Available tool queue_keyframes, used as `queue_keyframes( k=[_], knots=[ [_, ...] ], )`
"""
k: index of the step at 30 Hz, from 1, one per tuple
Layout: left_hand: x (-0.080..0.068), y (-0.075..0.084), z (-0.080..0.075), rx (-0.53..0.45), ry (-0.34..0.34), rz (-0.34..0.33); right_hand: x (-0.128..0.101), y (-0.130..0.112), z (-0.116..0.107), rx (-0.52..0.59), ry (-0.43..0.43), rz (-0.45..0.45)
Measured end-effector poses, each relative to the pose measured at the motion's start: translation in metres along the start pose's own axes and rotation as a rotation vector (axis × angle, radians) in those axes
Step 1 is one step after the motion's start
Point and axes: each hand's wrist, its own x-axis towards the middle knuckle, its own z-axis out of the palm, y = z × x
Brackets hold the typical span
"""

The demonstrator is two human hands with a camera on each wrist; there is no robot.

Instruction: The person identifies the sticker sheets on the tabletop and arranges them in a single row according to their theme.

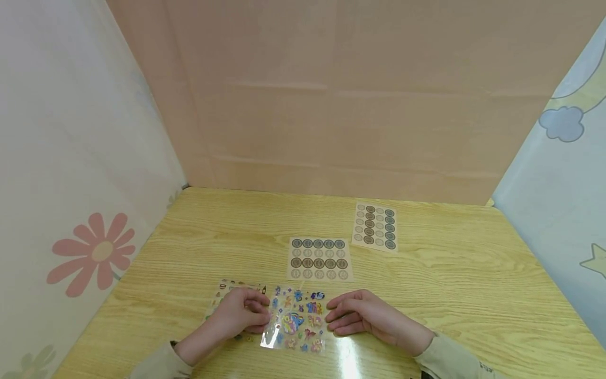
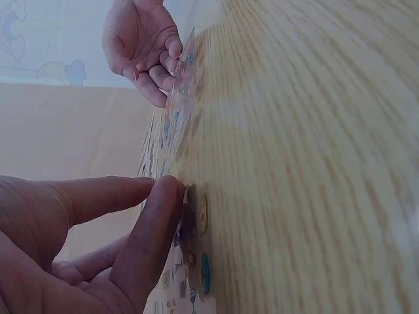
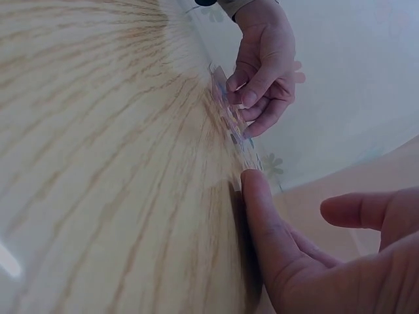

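A clear sticker sheet (image 1: 293, 319) with colourful cartoon ponies lies in front of me, its near part shiny. My left hand (image 1: 240, 314) pinches its left edge between thumb and forefinger, and the left wrist view shows the sheet (image 2: 180, 108) slanting up off the wood. At the sheet's right edge is my right hand (image 1: 362, 318), low over the table. In the right wrist view its thumb (image 3: 353, 210) stands well apart from the fingers, with nothing between them. A second sticker sheet (image 1: 222, 295), with small food-like pictures, lies partly hidden under my left hand.
Farther back on the wooden table (image 1: 454, 284) lies a beige sheet of round stickers (image 1: 319, 258). Another such sheet (image 1: 375, 226) lies behind it to the right, slightly turned. A plain tan panel (image 1: 341, 131) closes off the back, and patterned walls stand at both sides.
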Motion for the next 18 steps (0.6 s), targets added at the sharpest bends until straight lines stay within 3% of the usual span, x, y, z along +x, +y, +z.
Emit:
queue_keyframes(
  k=[7, 18],
  knots=[
    [-0.0003, -0.002, -0.0004, -0.01, 0.014, -0.042, -0.0005, -0.0001, -0.0004, -0.005, -0.006, -0.005],
    [-0.0018, -0.0018, -0.0014, -0.037, -0.002, -0.041, -0.0015, -0.0003, -0.0021, -0.016, -0.019, -0.016]
  ],
)
